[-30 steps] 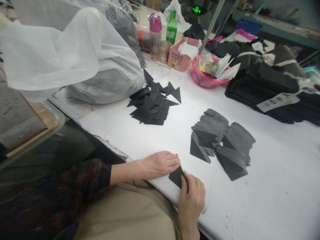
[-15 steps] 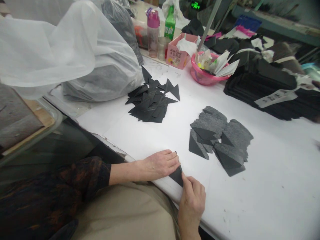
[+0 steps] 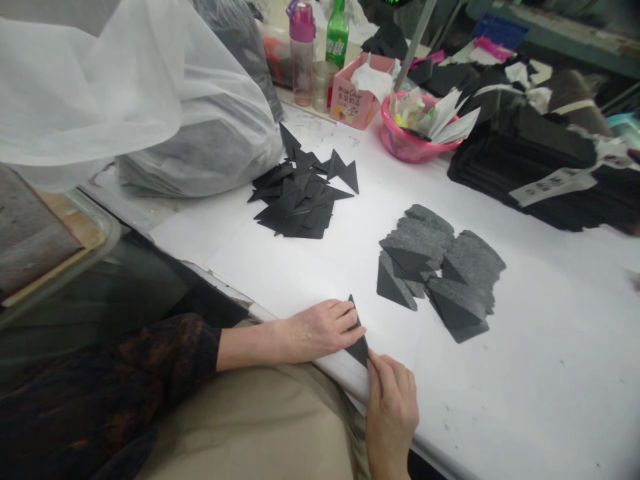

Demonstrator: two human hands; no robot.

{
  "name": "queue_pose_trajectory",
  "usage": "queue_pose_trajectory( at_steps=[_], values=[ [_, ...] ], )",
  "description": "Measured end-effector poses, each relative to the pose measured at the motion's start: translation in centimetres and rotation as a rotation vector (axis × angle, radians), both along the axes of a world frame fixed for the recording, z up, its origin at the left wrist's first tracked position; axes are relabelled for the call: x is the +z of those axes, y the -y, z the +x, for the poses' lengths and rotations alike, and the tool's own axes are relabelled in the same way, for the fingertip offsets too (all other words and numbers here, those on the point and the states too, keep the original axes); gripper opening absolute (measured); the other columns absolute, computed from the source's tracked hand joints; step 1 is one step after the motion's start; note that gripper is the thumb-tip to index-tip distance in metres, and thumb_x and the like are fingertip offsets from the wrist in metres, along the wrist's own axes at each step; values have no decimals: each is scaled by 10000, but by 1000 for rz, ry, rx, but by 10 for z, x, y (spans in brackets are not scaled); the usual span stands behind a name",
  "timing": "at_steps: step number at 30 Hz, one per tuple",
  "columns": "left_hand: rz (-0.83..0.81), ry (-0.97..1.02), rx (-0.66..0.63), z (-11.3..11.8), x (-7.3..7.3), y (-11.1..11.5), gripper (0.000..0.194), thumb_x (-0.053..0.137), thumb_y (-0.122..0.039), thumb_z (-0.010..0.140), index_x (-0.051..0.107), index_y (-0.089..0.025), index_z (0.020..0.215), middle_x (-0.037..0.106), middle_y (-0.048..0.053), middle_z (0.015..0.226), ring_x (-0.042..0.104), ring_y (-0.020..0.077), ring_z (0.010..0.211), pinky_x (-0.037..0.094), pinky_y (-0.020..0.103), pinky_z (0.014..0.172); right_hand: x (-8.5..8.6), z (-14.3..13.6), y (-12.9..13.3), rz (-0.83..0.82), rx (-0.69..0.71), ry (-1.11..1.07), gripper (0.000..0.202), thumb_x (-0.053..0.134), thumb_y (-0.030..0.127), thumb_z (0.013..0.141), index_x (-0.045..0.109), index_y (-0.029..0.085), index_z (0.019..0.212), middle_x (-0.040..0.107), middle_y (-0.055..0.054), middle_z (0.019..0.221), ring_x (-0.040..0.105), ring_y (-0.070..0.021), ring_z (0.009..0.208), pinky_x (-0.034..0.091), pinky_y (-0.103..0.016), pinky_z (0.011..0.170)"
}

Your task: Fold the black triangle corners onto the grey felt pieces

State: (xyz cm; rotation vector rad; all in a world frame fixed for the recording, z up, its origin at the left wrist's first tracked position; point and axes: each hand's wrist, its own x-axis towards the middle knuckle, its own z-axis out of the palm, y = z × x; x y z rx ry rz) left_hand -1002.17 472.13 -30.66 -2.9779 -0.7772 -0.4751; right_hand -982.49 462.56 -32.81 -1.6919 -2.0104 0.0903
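Note:
A black triangular fabric piece (image 3: 358,349) lies at the near edge of the white table. Across its upper part rests my left hand (image 3: 320,330), flat, fingers stretched out and pressing down. My right hand (image 3: 393,393) pinches the piece's lower right edge between thumb and forefinger. Ahead and to the right are overlapping grey fabric pieces (image 3: 425,233), some with black triangular faces (image 3: 460,310) on top. Beyond my left hand lies a loose heap of black triangles (image 3: 300,207). The underside of the piece in my hands is hidden.
A large translucent plastic bag (image 3: 210,133) stands at the left. At the back are a pink-capped bottle (image 3: 302,60), a green bottle (image 3: 337,37), a pink box (image 3: 355,100) and a pink basket (image 3: 410,143) with papers. Tied black stacks (image 3: 540,167) sit at the right.
My right hand has shifted slightly right and down along the piece's edge. The left fingers have spread a little, with one fingertip now reaching past the edge. The view has tilted slightly.

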Motion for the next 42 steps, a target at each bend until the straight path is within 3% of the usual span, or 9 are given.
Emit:
queue_pose_trajectory(
  at_steps=[5,9,18,24,32,42],
  values=[
    [-2,-3,13,3,-2,1,198,447,-159,980,579,-124,1123,626,131,1099,566,259,1123,499,380,888,-1,5,8,-52,17,53,298,412,277,976,632,193,1159,618,-71,986,525,-179,910,430,-323,837],
    [-31,46,-59,7,-7,0,178,449,-116,973,595,-91,1072,631,115,1074,571,213,1100,488,338,920,-1,2,11,-65,-22,75,319,386,254,983,629,203,1182,622,-77,1007,523,-187,929,422,-334,841],
    [-74,55,-32,12,1,5,176,449,-156,980,582,-133,1093,630,96,993,590,213,1037,507,329,843,-1,3,12,-7,-100,-47,173,552,275,928,628,184,1053,646,-43,913,563,-165,895,422,-321,865],
    [-44,47,-31,11,1,9,162,491,-161,963,580,-137,1095,630,114,1034,594,223,1048,515,340,831,-2,7,17,32,-40,-6,180,553,192,917,644,201,1072,626,-45,906,552,-165,903,433,-343,881],
    [-54,45,-81,18,-3,10,159,457,-125,973,603,-105,1033,623,106,1051,566,213,1082,478,349,930,-5,3,21,23,-81,45,214,525,182,929,653,215,1098,627,-52,927,556,-170,910,437,-348,855],
    [-43,14,-50,21,0,19,168,452,-156,977,586,-126,1073,623,100,1028,578,230,1047,494,350,844,-1,0,20,20,-109,97,192,526,212,934,677,232,1050,648,-46,904,558,-178,876,425,-358,843]
  ],
)
